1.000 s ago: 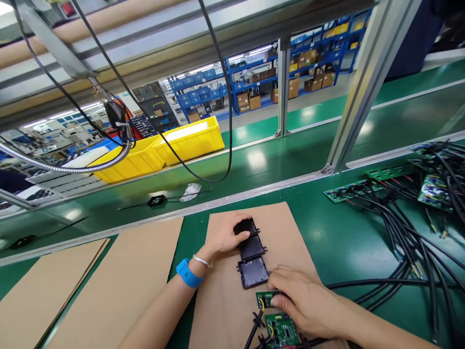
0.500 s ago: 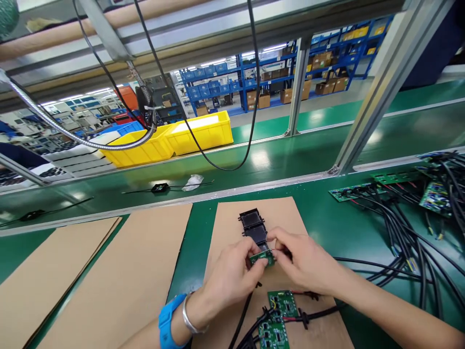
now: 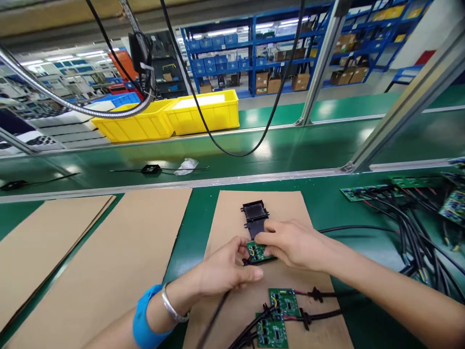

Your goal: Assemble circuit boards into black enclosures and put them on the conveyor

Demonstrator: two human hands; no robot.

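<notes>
A small green circuit board [image 3: 256,252] with a black cable at each end sits between my hands, over the brown cardboard sheet [image 3: 228,213]. At its right side my right hand [image 3: 290,245] pinches the board from above. My left hand [image 3: 228,266] has its fingers curled at the board's left end by the cable, its thumb sticking out apart. Just beyond lies an open black plastic case [image 3: 255,210], its near part hidden by my right hand. Closer to me, two more wired circuit boards [image 3: 285,303] lie on the cardboard.
Further cardboard sheets [image 3: 145,232] lie to the left. On the right is a pile of boards and black cables [image 3: 407,228]. Yellow bins [image 3: 203,114] stand beyond the metal rail [image 3: 236,180]. A black cable loop [image 3: 236,154] hangs in front, and a slanted metal post [image 3: 399,111] rises at right.
The view has tilted down and shifted. My left thumb has come off the board's face, and my right hand has moved from its right end onto its top. The board's yellow-wired end now shows.
</notes>
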